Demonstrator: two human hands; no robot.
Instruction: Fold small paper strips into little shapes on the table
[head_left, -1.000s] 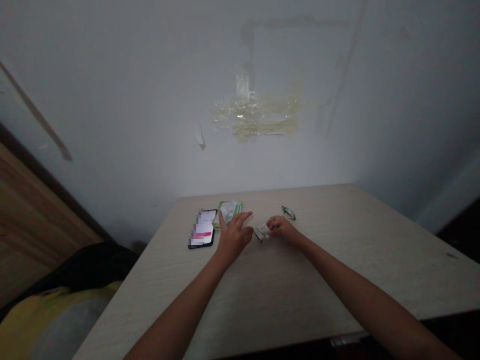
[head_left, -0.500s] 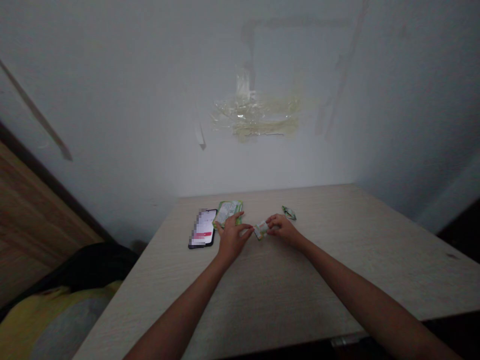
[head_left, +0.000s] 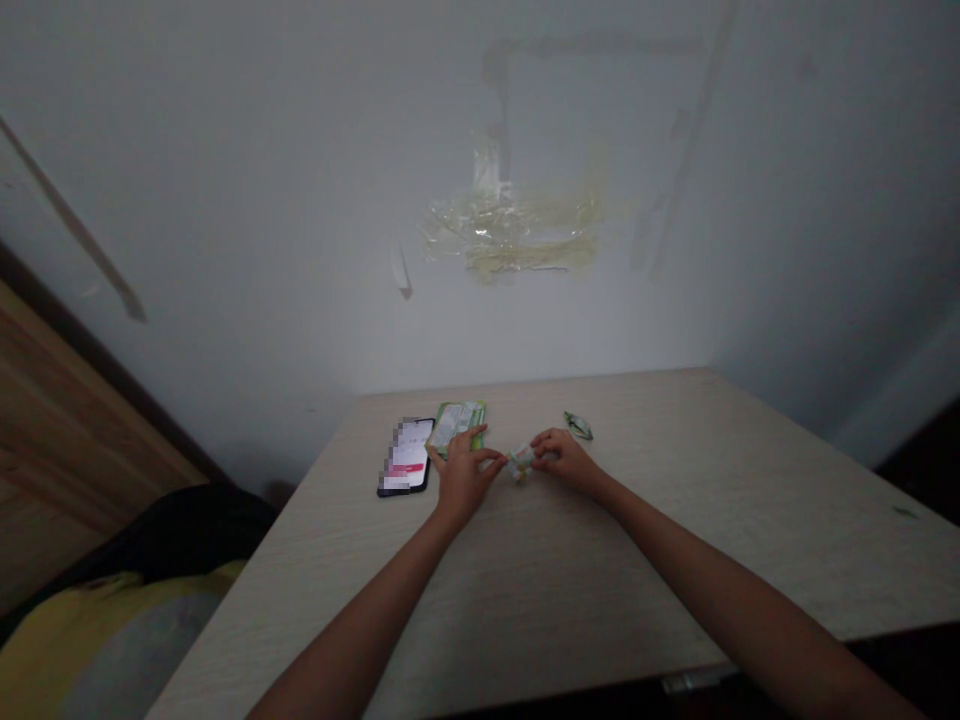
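A small white-and-green piece, paper or wrapper [head_left: 520, 463], is held up between both hands over the table. My left hand [head_left: 463, 478] pinches its left end between thumb and a finger, the other fingers spread toward a green-and-white packet [head_left: 455, 423]. Gripping the right end is my right hand [head_left: 564, 461], its fingers closed at the tips. The flat packet lies just beyond the left hand, partly covered by its fingers. Behind the right hand a small crumpled green wrapper [head_left: 578, 426] rests on the table.
Left of the packet lies a phone [head_left: 407, 458] with its screen lit. The pale wooden table [head_left: 570, 600] meets a wall [head_left: 525, 330] bearing peeling clear tape [head_left: 517, 235]. A yellow-and-grey cloth item [head_left: 112, 640] and a dark one sit at lower left, beside wooden panelling [head_left: 45, 430].
Between my fingers the small piece has shifted slightly and looks more bunched than before. Both hands stay in nearly the same place; phone, packet and green wrapper have not moved.
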